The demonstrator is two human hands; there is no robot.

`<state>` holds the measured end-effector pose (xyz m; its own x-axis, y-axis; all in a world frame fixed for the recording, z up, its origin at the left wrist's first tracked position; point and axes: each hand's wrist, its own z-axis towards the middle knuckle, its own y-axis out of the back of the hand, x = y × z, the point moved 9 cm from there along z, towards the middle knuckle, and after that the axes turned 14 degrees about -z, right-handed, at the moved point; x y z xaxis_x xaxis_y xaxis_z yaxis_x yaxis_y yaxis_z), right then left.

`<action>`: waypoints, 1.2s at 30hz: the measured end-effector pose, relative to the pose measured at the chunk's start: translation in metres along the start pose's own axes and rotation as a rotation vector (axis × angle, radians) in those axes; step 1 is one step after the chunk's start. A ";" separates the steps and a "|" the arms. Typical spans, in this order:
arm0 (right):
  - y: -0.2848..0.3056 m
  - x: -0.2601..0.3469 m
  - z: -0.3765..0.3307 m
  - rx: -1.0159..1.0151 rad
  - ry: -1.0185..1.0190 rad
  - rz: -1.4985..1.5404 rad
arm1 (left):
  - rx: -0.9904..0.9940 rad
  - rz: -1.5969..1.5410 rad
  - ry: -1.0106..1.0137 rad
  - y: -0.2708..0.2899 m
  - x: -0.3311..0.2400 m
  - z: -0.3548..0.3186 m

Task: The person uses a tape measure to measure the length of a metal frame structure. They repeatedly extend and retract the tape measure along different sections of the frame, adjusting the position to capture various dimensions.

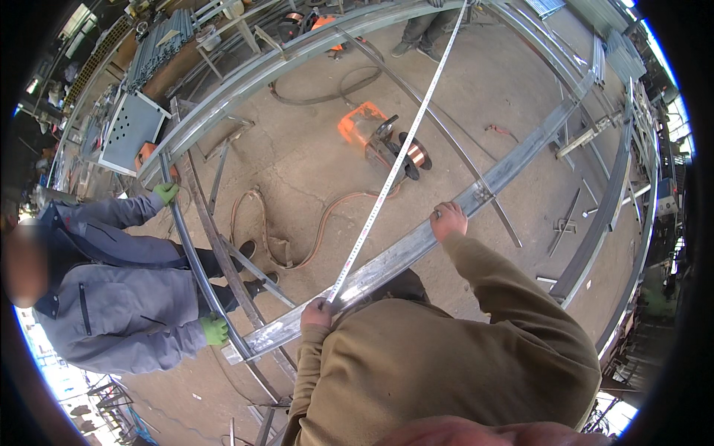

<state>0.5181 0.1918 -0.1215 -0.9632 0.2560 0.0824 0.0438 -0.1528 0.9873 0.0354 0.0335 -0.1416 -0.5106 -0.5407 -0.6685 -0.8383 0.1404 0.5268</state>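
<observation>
A white tape measure blade (388, 183) runs taut from the near steel beam up to the far side of the frame. My left hand (317, 313) is closed at the near end of the blade, against the beam; its fingertips are partly hidden. Farther right along the same grey steel beam (416, 244), my right hand (448, 221) has its fingers curled over the edge. The beam lies across in front of my body and joins a large metal frame.
A person in grey with green gloves (167, 193) holds a side bar (195, 256) at left. Another person's legs (425, 33) show at the far side. Inside the frame stand an orange wire-feeder machine (364, 126) with a spool (416, 152) and a trailing hose (320, 238). Loose steel lies right.
</observation>
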 end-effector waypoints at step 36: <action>-0.003 -0.001 0.001 0.085 -0.004 -0.013 | -0.039 -0.044 -0.036 -0.001 0.011 0.001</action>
<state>0.5188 0.1930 -0.1240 -0.9627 0.2616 0.0697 0.0537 -0.0681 0.9962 0.0300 0.0288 -0.1499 -0.4806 -0.5152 -0.7097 -0.8525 0.0847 0.5158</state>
